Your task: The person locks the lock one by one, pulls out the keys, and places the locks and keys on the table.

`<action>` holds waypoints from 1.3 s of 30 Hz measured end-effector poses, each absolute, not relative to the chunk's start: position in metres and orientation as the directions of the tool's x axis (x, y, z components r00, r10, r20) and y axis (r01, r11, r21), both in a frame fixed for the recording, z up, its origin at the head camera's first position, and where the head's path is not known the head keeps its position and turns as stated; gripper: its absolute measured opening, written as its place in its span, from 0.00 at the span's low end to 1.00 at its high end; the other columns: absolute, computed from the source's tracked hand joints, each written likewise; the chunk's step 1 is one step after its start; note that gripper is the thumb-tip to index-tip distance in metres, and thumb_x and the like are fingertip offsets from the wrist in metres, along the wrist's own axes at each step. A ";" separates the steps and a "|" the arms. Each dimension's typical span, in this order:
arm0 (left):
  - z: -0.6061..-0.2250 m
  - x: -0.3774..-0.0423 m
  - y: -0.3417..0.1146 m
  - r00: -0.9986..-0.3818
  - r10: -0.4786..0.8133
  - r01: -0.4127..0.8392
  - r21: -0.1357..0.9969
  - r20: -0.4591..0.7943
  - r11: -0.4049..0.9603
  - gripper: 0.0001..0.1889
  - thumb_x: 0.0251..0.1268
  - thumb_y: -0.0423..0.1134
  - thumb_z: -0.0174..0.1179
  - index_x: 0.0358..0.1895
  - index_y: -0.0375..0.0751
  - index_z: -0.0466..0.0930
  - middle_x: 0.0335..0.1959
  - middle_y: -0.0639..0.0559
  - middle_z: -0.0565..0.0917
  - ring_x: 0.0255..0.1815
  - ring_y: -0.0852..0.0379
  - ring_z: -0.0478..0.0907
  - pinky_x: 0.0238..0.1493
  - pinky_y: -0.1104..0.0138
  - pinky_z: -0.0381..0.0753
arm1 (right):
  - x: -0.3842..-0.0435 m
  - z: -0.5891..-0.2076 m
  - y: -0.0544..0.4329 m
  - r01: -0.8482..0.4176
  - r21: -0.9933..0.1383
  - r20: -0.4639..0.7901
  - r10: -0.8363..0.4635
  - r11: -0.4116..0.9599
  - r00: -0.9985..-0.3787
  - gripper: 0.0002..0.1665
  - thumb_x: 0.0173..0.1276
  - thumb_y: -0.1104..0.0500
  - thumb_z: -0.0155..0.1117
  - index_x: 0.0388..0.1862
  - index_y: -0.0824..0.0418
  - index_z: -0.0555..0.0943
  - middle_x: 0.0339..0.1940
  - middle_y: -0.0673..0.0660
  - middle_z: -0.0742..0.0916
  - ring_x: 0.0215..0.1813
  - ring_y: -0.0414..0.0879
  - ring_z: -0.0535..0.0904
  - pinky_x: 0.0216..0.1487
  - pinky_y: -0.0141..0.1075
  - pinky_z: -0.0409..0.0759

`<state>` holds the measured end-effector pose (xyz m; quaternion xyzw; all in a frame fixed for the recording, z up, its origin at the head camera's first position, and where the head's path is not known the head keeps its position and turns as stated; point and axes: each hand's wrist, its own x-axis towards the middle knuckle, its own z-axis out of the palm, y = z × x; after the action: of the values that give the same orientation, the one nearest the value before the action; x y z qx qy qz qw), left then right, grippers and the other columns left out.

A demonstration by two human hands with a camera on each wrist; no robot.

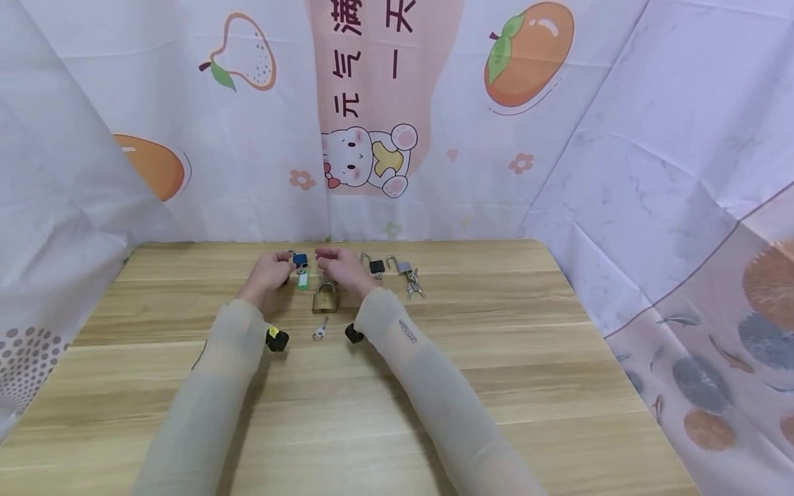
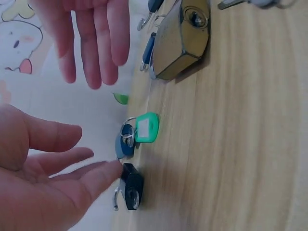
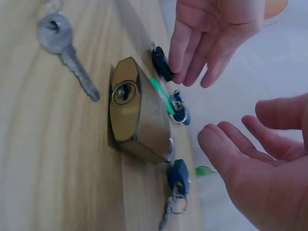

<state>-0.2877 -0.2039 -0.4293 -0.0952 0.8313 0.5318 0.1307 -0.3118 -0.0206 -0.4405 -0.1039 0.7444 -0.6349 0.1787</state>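
Observation:
My left hand (image 1: pixel 270 272) hovers over the table's far side with fingers relaxed and nothing in its grasp. Close by it are a blue padlock (image 1: pixel 300 260), a green key tag (image 1: pixel 302 281) and a small black padlock (image 2: pixel 131 186), largely hidden by the hand in the head view. My right hand (image 1: pixel 347 270) is likewise empty, fingers extended, above and behind a large brass padlock (image 1: pixel 325 301). In the right wrist view, the brass padlock's keyhole end faces the camera. A loose key (image 1: pixel 321 332) with a ring lies in front of it.
Right of my right hand lie a dark padlock (image 1: pixel 376 266) and a grey-blue padlock (image 1: pixel 404 268), both with raised shackles, and a bunch of keys (image 1: pixel 414 284). A printed curtain (image 1: pixel 459 186) hangs behind the wooden table (image 1: pixel 527 386).

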 end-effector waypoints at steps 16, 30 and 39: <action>-0.433 -0.316 -0.185 -0.925 -0.040 -0.359 0.832 -0.378 0.424 0.31 0.77 0.33 0.43 0.78 0.27 0.50 0.79 0.33 0.55 0.74 0.42 0.57 0.74 0.56 0.60 | -0.341 -0.447 -0.043 0.493 -0.865 -0.423 -0.397 -0.091 -0.815 0.30 0.79 0.71 0.44 0.78 0.69 0.61 0.71 0.69 0.74 0.69 0.58 0.73 0.70 0.44 0.72; -0.441 -0.311 -0.170 -0.944 -0.136 -0.327 0.909 -0.301 0.260 0.26 0.76 0.27 0.47 0.75 0.30 0.63 0.74 0.33 0.65 0.73 0.43 0.63 0.72 0.58 0.66 | -0.338 -0.448 -0.027 0.517 -0.850 -0.448 -0.374 -0.104 -0.812 0.29 0.77 0.75 0.46 0.76 0.71 0.64 0.62 0.68 0.82 0.63 0.56 0.79 0.64 0.43 0.78; -0.432 -0.311 -0.166 -0.953 -0.101 -0.298 0.943 -0.286 0.145 0.24 0.77 0.30 0.55 0.73 0.31 0.68 0.68 0.34 0.74 0.62 0.45 0.77 0.62 0.62 0.79 | -0.339 -0.445 -0.007 0.441 -0.884 -0.354 -0.397 -0.153 -0.847 0.30 0.77 0.72 0.54 0.76 0.71 0.64 0.57 0.66 0.85 0.60 0.55 0.82 0.61 0.43 0.80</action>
<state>-0.3105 -0.1657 -0.4320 -0.1325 0.7527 0.6403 0.0770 -0.3394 -0.0066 -0.4446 0.0186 0.5893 -0.7590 0.2763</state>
